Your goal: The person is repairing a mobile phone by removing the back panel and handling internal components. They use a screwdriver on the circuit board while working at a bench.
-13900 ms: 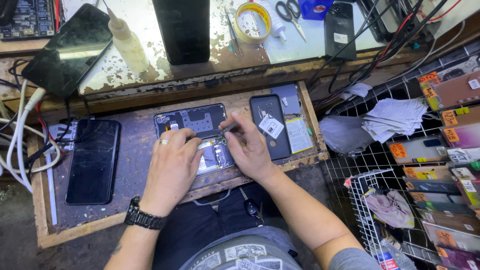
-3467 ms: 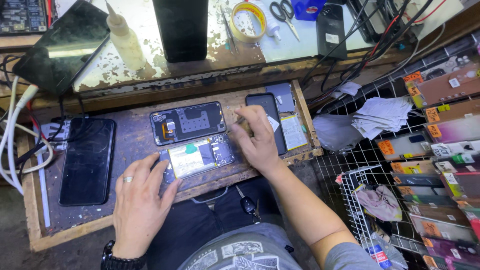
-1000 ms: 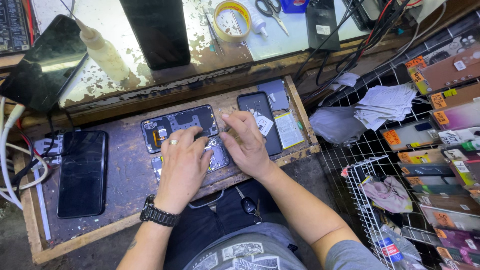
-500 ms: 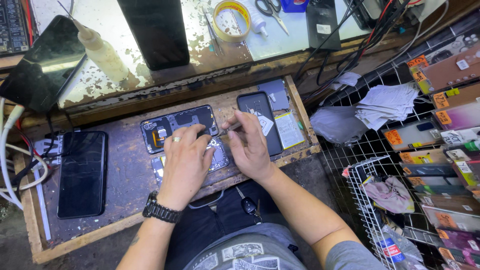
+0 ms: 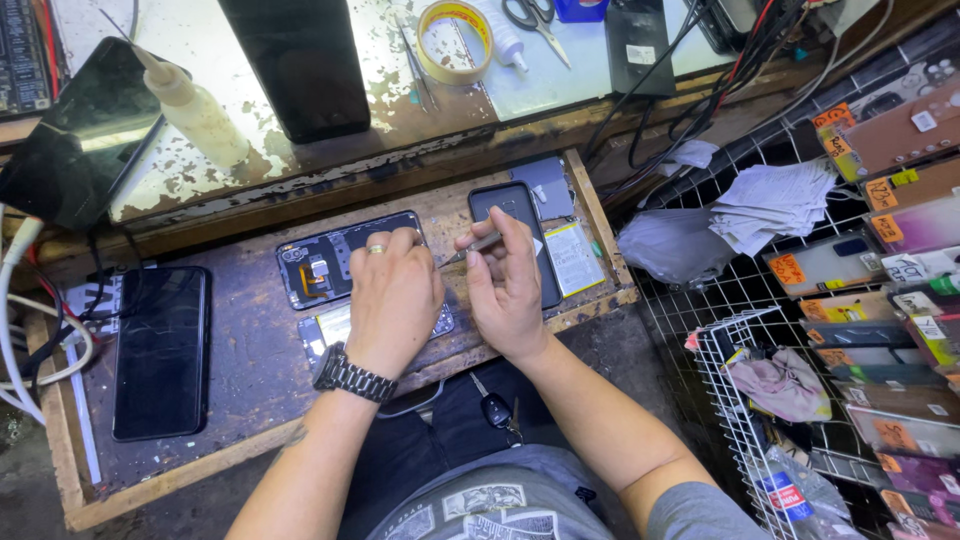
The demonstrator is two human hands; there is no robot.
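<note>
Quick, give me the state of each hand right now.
Left hand: palm down, pressing on the opened phone; holds nothing visible.
Right hand: closed on a thin metal tool, tip pointing at the phone.

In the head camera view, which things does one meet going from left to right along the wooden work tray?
Black phone lying face up → opened phone body → left hand resting on it → thin metal tool → right hand holding the tool → dark phone back → flat pale battery → right rim of the wooden tray.
</note>
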